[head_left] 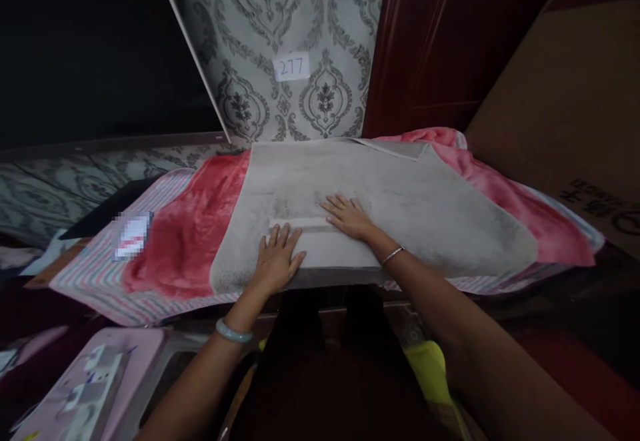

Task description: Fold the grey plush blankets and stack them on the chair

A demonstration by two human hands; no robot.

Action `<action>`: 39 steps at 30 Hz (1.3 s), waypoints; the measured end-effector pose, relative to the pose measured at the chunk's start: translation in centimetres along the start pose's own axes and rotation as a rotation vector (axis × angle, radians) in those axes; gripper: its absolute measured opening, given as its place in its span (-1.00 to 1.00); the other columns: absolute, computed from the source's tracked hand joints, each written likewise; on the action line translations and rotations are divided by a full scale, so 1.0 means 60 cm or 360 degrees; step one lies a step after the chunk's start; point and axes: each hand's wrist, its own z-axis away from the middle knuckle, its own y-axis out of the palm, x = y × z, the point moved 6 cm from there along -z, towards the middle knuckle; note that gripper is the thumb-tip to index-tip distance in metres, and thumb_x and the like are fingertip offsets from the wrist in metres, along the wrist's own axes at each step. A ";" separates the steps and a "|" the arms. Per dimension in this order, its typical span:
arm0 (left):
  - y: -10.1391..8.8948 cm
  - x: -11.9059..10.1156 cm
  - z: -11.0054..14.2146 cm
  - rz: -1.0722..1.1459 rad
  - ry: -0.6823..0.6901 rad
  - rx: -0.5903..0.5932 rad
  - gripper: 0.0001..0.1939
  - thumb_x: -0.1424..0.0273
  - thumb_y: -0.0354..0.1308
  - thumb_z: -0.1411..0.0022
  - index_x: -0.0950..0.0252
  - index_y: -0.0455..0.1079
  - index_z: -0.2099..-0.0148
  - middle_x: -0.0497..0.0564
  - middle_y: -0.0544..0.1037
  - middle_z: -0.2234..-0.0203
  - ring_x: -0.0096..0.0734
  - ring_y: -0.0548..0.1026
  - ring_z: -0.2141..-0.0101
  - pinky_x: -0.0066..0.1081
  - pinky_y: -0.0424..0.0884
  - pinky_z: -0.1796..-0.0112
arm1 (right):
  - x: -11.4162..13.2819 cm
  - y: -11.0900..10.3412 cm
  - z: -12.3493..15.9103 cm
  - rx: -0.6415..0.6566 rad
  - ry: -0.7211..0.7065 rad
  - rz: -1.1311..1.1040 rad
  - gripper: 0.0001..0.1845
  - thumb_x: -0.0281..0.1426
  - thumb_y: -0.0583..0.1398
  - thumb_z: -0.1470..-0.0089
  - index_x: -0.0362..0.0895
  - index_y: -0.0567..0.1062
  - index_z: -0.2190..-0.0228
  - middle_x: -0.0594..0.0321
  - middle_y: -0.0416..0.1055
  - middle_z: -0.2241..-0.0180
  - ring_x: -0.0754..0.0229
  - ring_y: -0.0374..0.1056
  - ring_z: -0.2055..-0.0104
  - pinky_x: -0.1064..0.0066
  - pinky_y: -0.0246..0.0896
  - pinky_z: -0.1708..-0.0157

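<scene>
Both spread flat: left hand (275,258), right hand (350,218) on grey cloth (425,208) over red blanket (185,228); patterned wallpaper (320,28), dark-red panel (425,41) behind.

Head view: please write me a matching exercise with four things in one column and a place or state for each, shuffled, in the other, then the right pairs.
Column one
1. Left hand
2. Grey cloth
3. Card marked 277
4. Right hand

Column two
A. On the patterned wall
B. Flat on the fabric, thin metal bracelet on the wrist
C. Flat on the fabric, thick pale blue-green bangle on the wrist
D. Spread over the red blanket

Right pairs: 1-C, 2-D, 3-A, 4-B
</scene>
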 end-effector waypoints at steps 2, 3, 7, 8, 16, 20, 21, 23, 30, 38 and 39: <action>0.000 0.005 0.003 0.0013 0.0033 0.0018 -0.36 0.16 -0.07 -0.45 0.18 0.03 -0.48 0.15 0.04 -0.45 0.07 -0.04 -0.43 0.19 0.08 -0.30 | -0.001 0.002 -0.004 -0.0010 -0.0002 -0.0021 -0.39 -0.15 -0.07 -0.39 0.07 0.13 -0.39 0.20 -0.13 -0.46 -0.07 -0.25 -0.49 -0.19 -0.25 -0.38; 0.000 0.009 0.004 0.0019 0.0048 0.0017 -0.36 0.16 -0.07 -0.45 0.18 0.02 -0.49 0.15 0.04 -0.45 0.04 -0.05 -0.43 0.18 0.08 -0.30 | -0.003 0.002 -0.006 -0.0015 -0.0009 -0.0035 -0.39 -0.16 -0.07 -0.38 0.06 0.14 -0.39 0.20 -0.12 -0.46 -0.06 -0.24 -0.49 -0.19 -0.25 -0.38; 0.009 0.037 0.015 0.0104 0.0133 -0.0031 -0.34 0.15 -0.04 -0.43 0.22 0.03 -0.48 0.17 0.02 -0.45 0.00 -0.06 -0.44 0.16 0.05 -0.32 | -0.018 -0.002 -0.008 -0.0104 -0.0025 -0.0186 -0.40 -0.19 -0.02 -0.36 -0.03 0.23 -0.36 0.10 -0.02 -0.44 -0.05 -0.17 -0.48 -0.15 -0.18 -0.37; 0.010 0.046 0.018 0.0168 0.0166 -0.0052 -0.34 0.14 -0.03 -0.42 0.23 0.06 -0.47 0.18 0.02 -0.45 -0.01 -0.06 -0.43 0.15 0.05 -0.32 | -0.025 -0.006 -0.001 -0.0176 -0.0024 -0.0244 -0.40 -0.20 0.00 -0.34 -0.06 0.25 -0.34 0.07 0.01 -0.43 -0.05 -0.15 -0.48 -0.12 -0.15 -0.37; -0.005 0.157 0.002 0.1409 -0.0371 -0.0217 -0.35 -0.03 0.13 -0.20 0.27 0.47 -0.19 0.19 0.49 -0.19 -0.05 0.38 -0.22 -0.11 0.28 -0.23 | -0.122 0.002 0.183 -0.0894 0.0470 -0.0926 -0.45 -0.21 0.13 -0.19 -0.09 0.45 -0.17 0.01 0.43 -0.18 -0.04 0.33 -0.22 -0.03 0.17 -0.26; -0.005 0.183 -0.025 0.1896 -0.0793 -0.0215 -0.31 0.05 0.38 0.09 0.36 0.53 -0.04 0.10 0.64 0.28 -0.26 0.54 0.31 -0.35 0.45 0.30 | -0.141 0.020 0.214 -0.0875 0.0750 -0.1382 -0.47 -0.19 0.16 -0.15 -0.14 0.48 -0.10 0.04 0.58 0.09 0.06 0.49 0.10 0.13 0.39 -0.03; -0.005 0.185 -0.032 0.1949 -0.0835 -0.0185 -0.32 0.08 0.41 0.12 0.37 0.53 -0.01 0.03 0.61 0.40 -0.35 0.49 0.43 -0.41 0.38 0.41 | -0.140 0.020 0.209 -0.0824 0.0784 -0.1434 -0.47 -0.20 0.18 -0.13 -0.14 0.49 -0.09 0.08 0.59 0.15 0.09 0.49 0.17 0.17 0.41 0.03; -0.008 0.184 -0.044 0.1994 -0.0844 -0.0094 -0.40 0.14 0.43 0.16 0.37 0.55 0.08 -0.07 0.51 0.55 -0.47 0.38 0.56 -0.48 0.23 0.53 | -0.137 0.017 0.198 -0.0726 0.0874 -0.1517 -0.49 -0.25 0.21 -0.10 -0.15 0.50 -0.07 0.15 0.59 0.27 0.13 0.47 0.28 0.25 0.43 0.15; -0.008 0.168 -0.069 0.1941 -0.0721 0.0358 -0.56 0.05 0.42 0.17 0.29 0.38 0.52 -0.12 0.31 0.74 -0.52 0.24 0.69 -0.49 0.05 0.65 | -0.125 0.001 0.185 -0.0584 0.1069 -0.2113 -0.73 -0.41 0.29 -0.06 -0.15 0.56 0.15 0.20 0.53 0.37 0.24 0.43 0.37 0.45 0.41 0.39; -0.009 0.159 -0.076 0.2211 -0.0803 0.0240 -0.65 0.22 0.47 0.13 0.34 0.44 0.44 -0.04 0.51 0.60 -0.44 0.41 0.57 -0.48 0.30 0.52 | -0.107 -0.013 0.164 -0.0191 0.0958 -0.2190 -0.90 -0.43 0.33 -0.05 -0.15 0.52 0.45 0.20 0.53 0.45 0.26 0.41 0.45 0.49 0.38 0.47; -0.005 0.157 -0.075 0.2280 -0.0855 0.0293 -0.68 0.25 0.45 0.10 0.34 0.45 0.43 -0.02 0.52 0.58 -0.42 0.44 0.56 -0.47 0.33 0.51 | -0.109 -0.013 0.162 -0.0194 0.0952 -0.2192 -0.90 -0.43 0.35 -0.03 -0.14 0.51 0.43 0.22 0.53 0.45 0.25 0.42 0.44 0.48 0.40 0.45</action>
